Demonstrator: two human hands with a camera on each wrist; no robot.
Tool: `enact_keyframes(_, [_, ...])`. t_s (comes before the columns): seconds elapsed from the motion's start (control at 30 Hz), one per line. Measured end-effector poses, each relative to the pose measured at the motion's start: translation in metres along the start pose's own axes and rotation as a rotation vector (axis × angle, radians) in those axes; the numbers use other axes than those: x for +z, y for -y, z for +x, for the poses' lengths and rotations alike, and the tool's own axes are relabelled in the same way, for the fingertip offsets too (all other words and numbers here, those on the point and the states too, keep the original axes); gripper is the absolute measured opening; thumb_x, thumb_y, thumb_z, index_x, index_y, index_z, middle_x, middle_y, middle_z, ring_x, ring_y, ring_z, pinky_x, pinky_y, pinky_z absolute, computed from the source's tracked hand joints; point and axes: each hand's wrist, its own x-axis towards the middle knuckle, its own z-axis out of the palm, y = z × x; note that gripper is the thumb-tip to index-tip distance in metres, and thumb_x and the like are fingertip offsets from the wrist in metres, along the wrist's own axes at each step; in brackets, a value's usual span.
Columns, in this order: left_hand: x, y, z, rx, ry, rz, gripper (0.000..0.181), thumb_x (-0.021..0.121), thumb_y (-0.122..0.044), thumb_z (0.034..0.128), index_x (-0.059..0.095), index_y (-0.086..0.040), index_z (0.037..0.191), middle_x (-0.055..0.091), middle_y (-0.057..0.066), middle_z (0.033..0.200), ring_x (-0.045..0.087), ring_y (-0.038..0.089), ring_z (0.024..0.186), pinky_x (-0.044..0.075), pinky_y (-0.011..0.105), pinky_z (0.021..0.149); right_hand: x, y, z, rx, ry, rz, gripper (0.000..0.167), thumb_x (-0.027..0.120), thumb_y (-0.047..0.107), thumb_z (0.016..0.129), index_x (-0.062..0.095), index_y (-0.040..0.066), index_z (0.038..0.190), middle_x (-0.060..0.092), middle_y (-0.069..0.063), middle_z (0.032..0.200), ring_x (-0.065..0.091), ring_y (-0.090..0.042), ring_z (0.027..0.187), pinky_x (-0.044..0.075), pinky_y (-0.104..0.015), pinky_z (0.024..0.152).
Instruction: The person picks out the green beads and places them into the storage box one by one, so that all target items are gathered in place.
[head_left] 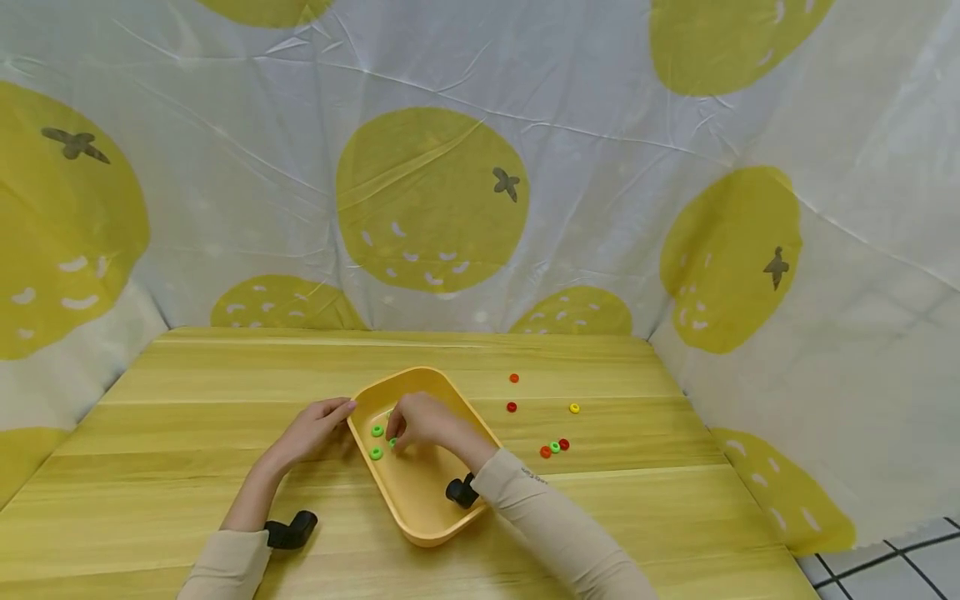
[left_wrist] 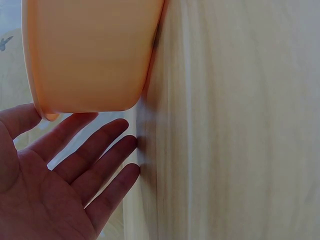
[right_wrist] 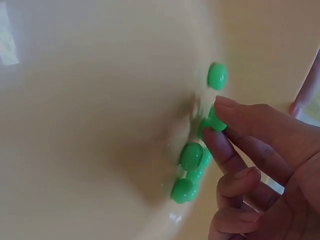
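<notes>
A yellow plastic tray (head_left: 431,508) sits at an angle on the table. My left hand (head_left: 315,427) is at its left corner; in the left wrist view the thumb lies over the rim and the forefinger against the outer wall, pinching the edge, while the other fingers stay spread and straight. Inside the tray, my right hand (head_left: 427,419) pinches a small green ring (right_wrist: 216,120) between thumb and forefinger. More green rings (head_left: 377,453) lie around it on the tray floor. In the right wrist view, one green ring (right_wrist: 217,76) lies above the fingertips and others below.
To the right of the tray are loose rings on the wooden table (head_left: 187,467): an orange ring (head_left: 513,378), a red ring (head_left: 512,407), a yellow ring (head_left: 574,408), and a cluster with a green ring (head_left: 555,447). A patterned cloth (head_left: 585,192) hangs behind the table.
</notes>
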Motion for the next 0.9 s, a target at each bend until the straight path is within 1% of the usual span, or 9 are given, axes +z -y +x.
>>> enact_keyframes(0.3, [0.0001,-0.0001,0.0004,-0.017,-0.001,-0.005,0.058,0.035,-0.035,0.1027,0.042,0.013,0.134,0.045,0.032,0.136,0.038,0.047,0.131,0.036,0.057,0.106,0.0023,0.0022,0.0012,0.024,0.023,-0.062,0.009,0.081,0.015,0.072,0.075,0.018,0.078,0.069,0.01,0.074,0.054,0.001,0.065,0.042,-0.012,0.06])
enact_keyframes(0.4, [-0.0003,-0.0006,0.0009,-0.015,-0.003,-0.002,0.057,0.035,-0.035,0.1026,0.043,0.013,0.134,0.046,0.032,0.136,0.038,0.046,0.13,0.036,0.057,0.106,0.0028,0.0024,0.0012,0.024,0.023,-0.072,0.009,0.081,0.015,0.073,0.076,0.018,0.079,0.069,0.01,0.075,0.054,0.001,0.065,0.042,-0.012,0.059])
enact_keyframes(0.63, [-0.0006,-0.0004,0.0013,-0.013,-0.008,0.004,0.056,0.035,-0.035,0.1025,0.045,0.012,0.133,0.047,0.032,0.135,0.039,0.046,0.13,0.036,0.057,0.106,0.0032,0.0027,0.0009,0.024,0.016,-0.065,0.01,0.082,0.014,0.072,0.076,0.017,0.08,0.069,0.01,0.076,0.055,0.001,0.066,0.042,-0.013,0.059])
enact_keyframes(0.9, [-0.0001,0.0006,0.001,-0.013,-0.006,0.009,0.057,0.035,-0.035,0.1025,0.043,0.012,0.134,0.046,0.032,0.136,0.038,0.047,0.13,0.036,0.057,0.105,0.0034,0.0007,0.0013,0.024,0.004,-0.063,0.011,0.082,0.016,0.071,0.076,0.017,0.08,0.07,0.01,0.077,0.054,0.001,0.067,0.041,-0.012,0.061])
